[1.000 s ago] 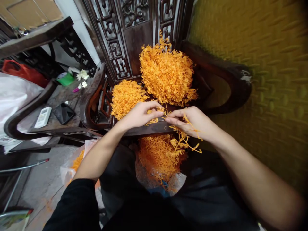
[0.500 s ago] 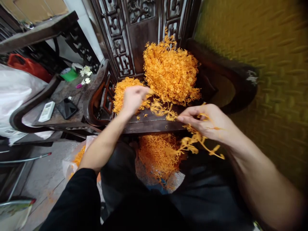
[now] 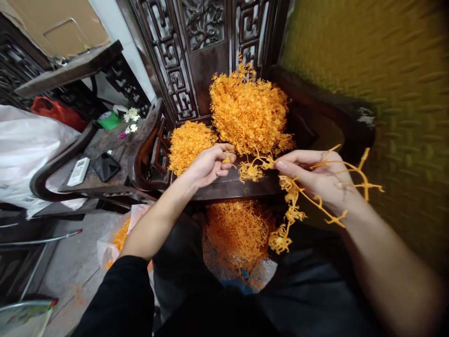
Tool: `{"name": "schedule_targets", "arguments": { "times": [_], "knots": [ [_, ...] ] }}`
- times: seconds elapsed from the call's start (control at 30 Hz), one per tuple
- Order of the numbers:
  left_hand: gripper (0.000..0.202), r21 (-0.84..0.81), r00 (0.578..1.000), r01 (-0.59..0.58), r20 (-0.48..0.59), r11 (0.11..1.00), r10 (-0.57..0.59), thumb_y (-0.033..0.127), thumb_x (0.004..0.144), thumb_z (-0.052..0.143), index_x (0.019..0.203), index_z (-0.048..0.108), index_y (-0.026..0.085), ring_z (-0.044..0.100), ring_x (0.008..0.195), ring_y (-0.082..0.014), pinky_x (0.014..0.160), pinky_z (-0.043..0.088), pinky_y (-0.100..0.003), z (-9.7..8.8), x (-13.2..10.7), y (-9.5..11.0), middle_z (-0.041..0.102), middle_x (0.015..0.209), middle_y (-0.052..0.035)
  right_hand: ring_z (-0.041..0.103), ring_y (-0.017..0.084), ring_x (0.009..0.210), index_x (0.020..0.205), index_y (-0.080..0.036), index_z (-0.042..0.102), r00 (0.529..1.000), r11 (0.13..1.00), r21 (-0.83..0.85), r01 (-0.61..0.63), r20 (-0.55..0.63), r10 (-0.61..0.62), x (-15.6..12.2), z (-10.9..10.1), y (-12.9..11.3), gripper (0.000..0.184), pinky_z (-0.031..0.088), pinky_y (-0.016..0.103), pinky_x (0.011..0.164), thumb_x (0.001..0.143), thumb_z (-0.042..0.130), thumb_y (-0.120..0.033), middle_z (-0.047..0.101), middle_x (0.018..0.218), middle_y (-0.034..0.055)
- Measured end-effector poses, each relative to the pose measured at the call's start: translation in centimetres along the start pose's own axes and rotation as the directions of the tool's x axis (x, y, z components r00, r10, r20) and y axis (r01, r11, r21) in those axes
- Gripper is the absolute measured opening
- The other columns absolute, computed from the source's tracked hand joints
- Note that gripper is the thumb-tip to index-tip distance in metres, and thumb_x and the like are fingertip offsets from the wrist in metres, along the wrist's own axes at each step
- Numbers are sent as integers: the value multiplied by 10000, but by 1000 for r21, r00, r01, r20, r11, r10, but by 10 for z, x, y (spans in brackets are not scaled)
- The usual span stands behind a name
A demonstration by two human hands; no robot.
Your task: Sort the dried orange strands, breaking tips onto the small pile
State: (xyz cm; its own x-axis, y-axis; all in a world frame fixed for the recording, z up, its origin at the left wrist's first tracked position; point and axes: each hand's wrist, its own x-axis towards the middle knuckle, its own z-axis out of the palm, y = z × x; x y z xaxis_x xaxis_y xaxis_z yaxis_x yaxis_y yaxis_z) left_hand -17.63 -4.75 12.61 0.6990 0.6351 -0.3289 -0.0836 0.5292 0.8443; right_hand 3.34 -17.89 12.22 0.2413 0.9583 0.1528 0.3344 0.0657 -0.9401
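Observation:
My right hand (image 3: 308,178) pinches a branching orange sprig (image 3: 250,171) whose curly clusters hang left and below the fingers, with bare forked stems sticking out past the wrist side. Just left of it, my left hand (image 3: 213,164) has its fingers curled round a small orange floret (image 3: 227,160). Behind the hands a large heap of orange sprigs (image 3: 250,112) rests on the dark wooden chair seat (image 3: 231,189). A smaller pile of orange florets (image 3: 191,145) lies to its left. Between my legs sits a tangle of thin orange stems (image 3: 238,229), partly in clear plastic.
A carved chair back (image 3: 206,61) rises behind the heaps, with a curved armrest (image 3: 326,98) on the right. The side table (image 3: 122,145) at left bears a white remote (image 3: 78,172), a black phone-like object (image 3: 105,167) and green tape (image 3: 109,120). A plastic bag (image 3: 108,248) stands on the floor.
My left hand has drawn back from the small pile toward the sprig and now shows a floret in its fingers. The sprig in my right hand has turned, its stems spreading rightward. The view has shifted slightly.

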Motion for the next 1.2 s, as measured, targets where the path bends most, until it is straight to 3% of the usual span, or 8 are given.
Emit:
{"name": "schedule_targets", "arguments": {
  "times": [0.07,0.23,0.47,0.6,0.77,0.87,0.97,1.2],
  "knots": [
    [126,-4,994,108,26,994,-108,236,945,502,999,593,168,402,485,-63,405,210,-197,1,2,-5,521,701,8,566,182,599,765,-246,758,1000,1000,22,9,-27,-8,0,2,1,348,411,334,550,788,823,-587,687,693,52],
    [609,196,950,239,154,951,-271,783,932,476,962,626,194,370,501,-76,404,110,-264,15,4,-24,548,756,-34,586,203,621,790,-246,764,998,997,-57,52,-28,-54,2,8,9,384,437,349,563,833,772,-628,705,718,66],
    [443,371,964,114,184,922,-194,536,912,735,748,504,195,247,461,-35,429,125,-199,18,-7,-21,336,612,75,552,181,567,763,-227,756,992,981,-170,91,-73,-105,1,2,6,311,405,338,540,867,755,-521,679,659,57],
    [454,585,943,35,249,810,-221,523,910,738,674,561,177,339,449,-50,419,228,-205,7,-25,0,420,574,42,567,179,606,805,-204,778,965,974,-204,100,-219,-145,4,-15,14,177,379,344,567,857,756,-372,716,739,85],
    [375,734,942,-1,229,680,-246,447,942,691,707,703,155,433,456,-76,439,321,-234,-19,-34,10,640,638,-50,585,186,684,846,-224,724,767,963,-268,27,-612,-192,6,-44,24,134,364,362,634,905,696,-340,693,800,86],
    [223,732,968,-49,201,679,-147,354,927,719,1018,786,162,472,498,-64,464,348,-218,-24,-23,-2,731,830,-62,555,169,659,790,-207,726,863,969,-245,28,-483,-147,3,-41,20,175,373,349,625,894,701,-346,676,762,89],
    [352,613,998,-51,53,788,23,487,960,683,1103,754,174,406,473,-57,433,277,-204,-13,-9,-16,580,671,10,567,158,643,796,-166,754,957,970,-223,96,-246,-151,1,-22,14,198,406,329,613,880,719,-342,708,750,95],
    [681,455,999,7,41,890,-29,839,879,517,929,657,174,256,411,-47,384,158,-212,29,-2,-26,278,564,86,637,173,673,851,-148,797,954,924,-250,290,-7,-301,8,13,11,293,467,325,663,963,639,-368,756,783,83]
  ]
}}
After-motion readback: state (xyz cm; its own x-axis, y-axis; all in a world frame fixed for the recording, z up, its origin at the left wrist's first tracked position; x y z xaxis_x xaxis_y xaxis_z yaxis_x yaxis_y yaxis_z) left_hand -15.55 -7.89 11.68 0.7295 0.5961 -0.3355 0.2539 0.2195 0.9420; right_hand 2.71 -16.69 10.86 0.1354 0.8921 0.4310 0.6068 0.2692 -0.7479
